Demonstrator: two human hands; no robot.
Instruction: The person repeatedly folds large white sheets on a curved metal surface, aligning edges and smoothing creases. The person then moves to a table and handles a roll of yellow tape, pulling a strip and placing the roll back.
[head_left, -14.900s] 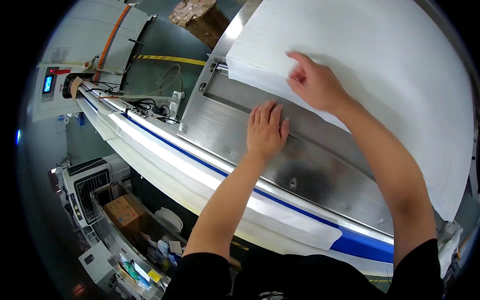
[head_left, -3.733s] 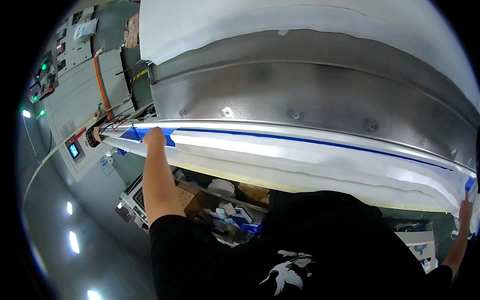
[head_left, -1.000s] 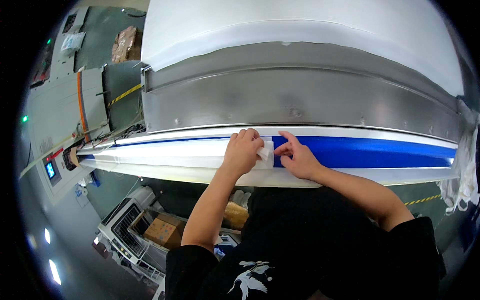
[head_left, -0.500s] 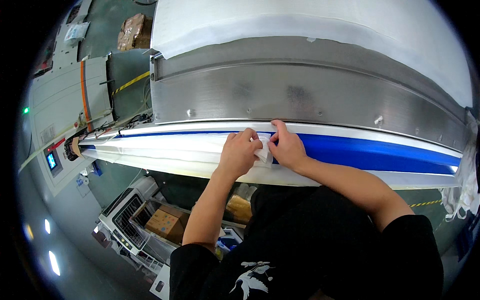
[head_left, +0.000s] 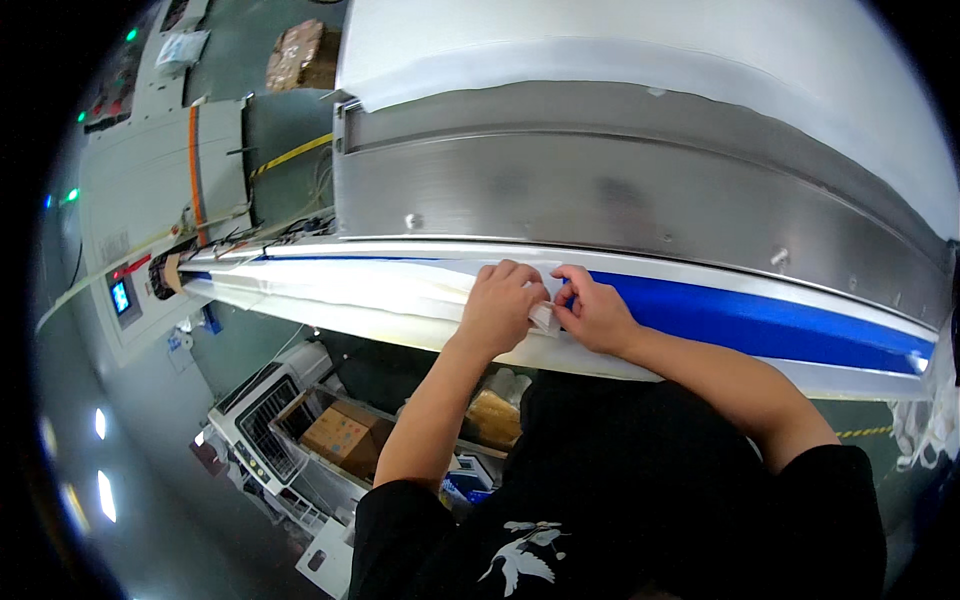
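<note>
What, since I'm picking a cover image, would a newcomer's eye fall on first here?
Probably the bright blue strip, running from the middle toward the right edge. By its left end, the left hand grips the end of a long white strip, with the right hand close by. Above them a wide grey metal panel stretches across, below a large white sheet.

We see a long, thin white sheet (head_left: 370,290) — softly rippled, its right end bunched and creased — laid lengthwise along a blue band (head_left: 735,314), which lies bare further right.
</note>
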